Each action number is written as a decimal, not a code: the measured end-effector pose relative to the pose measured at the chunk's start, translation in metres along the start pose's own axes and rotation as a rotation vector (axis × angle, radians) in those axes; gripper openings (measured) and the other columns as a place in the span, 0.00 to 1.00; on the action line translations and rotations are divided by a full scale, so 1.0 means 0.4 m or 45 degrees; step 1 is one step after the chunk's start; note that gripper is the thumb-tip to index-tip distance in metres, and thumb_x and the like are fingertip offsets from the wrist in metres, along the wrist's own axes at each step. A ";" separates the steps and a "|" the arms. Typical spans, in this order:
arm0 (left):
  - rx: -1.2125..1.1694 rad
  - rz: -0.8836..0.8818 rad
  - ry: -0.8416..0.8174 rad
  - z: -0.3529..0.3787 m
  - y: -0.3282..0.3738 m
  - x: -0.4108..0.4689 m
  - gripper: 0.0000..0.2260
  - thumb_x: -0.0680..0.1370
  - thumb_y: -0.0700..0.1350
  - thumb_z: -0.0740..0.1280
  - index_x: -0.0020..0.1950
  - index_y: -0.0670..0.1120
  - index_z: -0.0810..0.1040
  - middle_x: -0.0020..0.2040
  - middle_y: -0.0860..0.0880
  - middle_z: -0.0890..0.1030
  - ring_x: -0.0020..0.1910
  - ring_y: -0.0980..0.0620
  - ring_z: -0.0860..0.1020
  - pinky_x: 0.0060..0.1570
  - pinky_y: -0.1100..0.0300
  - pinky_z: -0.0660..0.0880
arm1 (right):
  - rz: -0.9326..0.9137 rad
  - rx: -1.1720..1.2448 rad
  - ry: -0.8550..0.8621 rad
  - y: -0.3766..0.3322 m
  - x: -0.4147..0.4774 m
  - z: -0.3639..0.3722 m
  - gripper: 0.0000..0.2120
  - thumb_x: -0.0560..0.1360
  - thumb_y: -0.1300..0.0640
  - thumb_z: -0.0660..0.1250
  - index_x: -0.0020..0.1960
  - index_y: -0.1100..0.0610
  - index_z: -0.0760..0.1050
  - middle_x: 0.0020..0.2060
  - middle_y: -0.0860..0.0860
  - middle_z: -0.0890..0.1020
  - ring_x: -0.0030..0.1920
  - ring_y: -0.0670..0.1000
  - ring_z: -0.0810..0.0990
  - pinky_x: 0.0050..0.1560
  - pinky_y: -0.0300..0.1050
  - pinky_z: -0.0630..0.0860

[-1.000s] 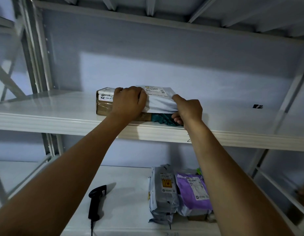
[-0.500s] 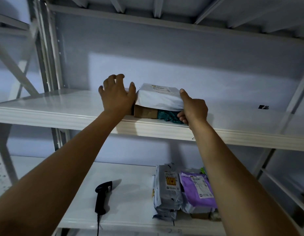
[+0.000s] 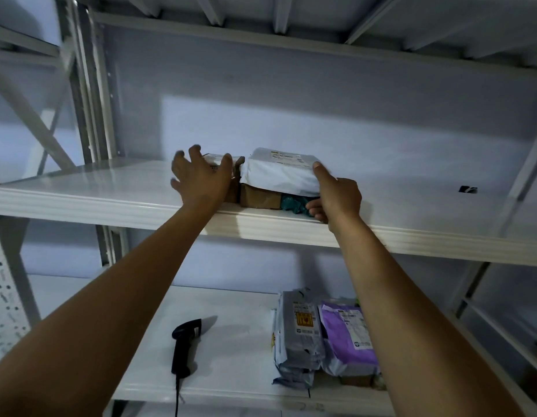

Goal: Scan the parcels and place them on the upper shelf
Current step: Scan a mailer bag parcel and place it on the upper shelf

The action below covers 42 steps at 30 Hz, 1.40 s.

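Left hand (image 3: 201, 179) no longer flat on the white mailer (image 3: 280, 173) as a second ago; now lifted off, fingers spread, in front of the left box (image 3: 220, 164). That box now stands apart from the stack, a dark gap showing between it and the brown box (image 3: 259, 197) under the mailer. Stack now sits further right along the upper shelf (image 3: 110, 203).
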<state>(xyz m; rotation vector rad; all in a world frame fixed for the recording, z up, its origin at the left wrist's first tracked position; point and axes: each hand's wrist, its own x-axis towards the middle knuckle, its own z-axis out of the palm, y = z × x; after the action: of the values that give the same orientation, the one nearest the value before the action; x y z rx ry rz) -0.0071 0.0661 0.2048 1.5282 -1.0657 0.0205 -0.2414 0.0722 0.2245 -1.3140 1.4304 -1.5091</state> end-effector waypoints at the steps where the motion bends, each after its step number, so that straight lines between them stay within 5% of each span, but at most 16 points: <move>1: 0.095 0.182 0.150 -0.005 0.010 -0.015 0.26 0.78 0.60 0.65 0.70 0.46 0.72 0.71 0.41 0.70 0.72 0.41 0.67 0.67 0.44 0.65 | 0.017 0.024 -0.007 -0.003 0.001 0.001 0.24 0.75 0.37 0.69 0.44 0.59 0.78 0.28 0.59 0.84 0.25 0.55 0.82 0.28 0.43 0.77; 4: 0.177 0.524 0.272 -0.022 0.067 -0.047 0.18 0.80 0.60 0.62 0.52 0.46 0.81 0.51 0.47 0.80 0.53 0.45 0.77 0.47 0.54 0.69 | 0.072 0.087 -0.027 -0.016 0.004 0.001 0.21 0.75 0.40 0.70 0.45 0.60 0.77 0.32 0.61 0.85 0.28 0.56 0.83 0.30 0.43 0.78; 7: 0.289 0.305 -0.025 -0.011 0.128 -0.052 0.21 0.81 0.62 0.58 0.44 0.45 0.78 0.38 0.50 0.77 0.40 0.47 0.74 0.41 0.56 0.66 | 0.130 0.161 -0.033 -0.027 0.003 -0.003 0.16 0.76 0.47 0.72 0.45 0.60 0.76 0.34 0.62 0.85 0.28 0.56 0.82 0.30 0.44 0.80; 13: 0.195 0.108 -0.248 0.006 0.147 -0.036 0.23 0.78 0.60 0.64 0.56 0.40 0.74 0.46 0.45 0.77 0.44 0.45 0.74 0.41 0.55 0.67 | 0.211 0.377 -0.067 -0.046 -0.002 -0.005 0.07 0.75 0.57 0.72 0.45 0.60 0.76 0.45 0.58 0.83 0.26 0.58 0.84 0.32 0.46 0.83; 17: -0.092 0.163 -0.114 -0.009 0.190 -0.062 0.17 0.78 0.56 0.67 0.47 0.40 0.76 0.39 0.47 0.78 0.44 0.42 0.80 0.38 0.55 0.73 | 0.187 0.587 -0.034 -0.056 -0.011 -0.030 0.07 0.76 0.59 0.73 0.45 0.60 0.76 0.43 0.58 0.82 0.28 0.57 0.83 0.36 0.48 0.84; 21: -0.357 0.219 -0.088 0.012 0.259 -0.092 0.15 0.77 0.58 0.69 0.50 0.47 0.75 0.43 0.49 0.80 0.42 0.43 0.83 0.43 0.44 0.82 | 0.150 0.755 0.033 -0.066 -0.008 -0.093 0.06 0.77 0.59 0.72 0.46 0.61 0.77 0.40 0.59 0.84 0.29 0.57 0.83 0.35 0.49 0.85; 26: -0.447 0.261 -0.246 0.100 0.336 -0.153 0.17 0.78 0.59 0.69 0.55 0.47 0.75 0.49 0.44 0.82 0.44 0.43 0.83 0.44 0.44 0.83 | 0.129 0.820 0.189 -0.063 0.018 -0.209 0.07 0.77 0.61 0.72 0.43 0.60 0.76 0.36 0.58 0.82 0.29 0.57 0.81 0.35 0.49 0.85; 37: -0.133 0.427 -0.575 0.281 0.388 -0.281 0.13 0.79 0.51 0.69 0.52 0.41 0.79 0.45 0.43 0.84 0.46 0.42 0.81 0.47 0.49 0.79 | 0.266 0.743 0.403 0.079 0.108 -0.394 0.06 0.75 0.60 0.73 0.43 0.60 0.77 0.38 0.58 0.79 0.30 0.55 0.79 0.27 0.43 0.82; 42: 0.309 0.663 -0.400 0.312 0.362 -0.271 0.16 0.80 0.55 0.66 0.62 0.47 0.80 0.55 0.45 0.83 0.55 0.43 0.80 0.47 0.54 0.75 | 0.320 0.538 0.308 0.091 0.153 -0.415 0.07 0.76 0.61 0.72 0.47 0.62 0.75 0.42 0.58 0.77 0.29 0.58 0.79 0.27 0.45 0.82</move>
<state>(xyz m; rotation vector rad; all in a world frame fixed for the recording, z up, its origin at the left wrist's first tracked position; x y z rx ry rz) -0.2258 0.0508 0.2206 1.4546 -1.7444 0.2872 -0.4215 0.0576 0.2203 -0.6921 1.2690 -1.7181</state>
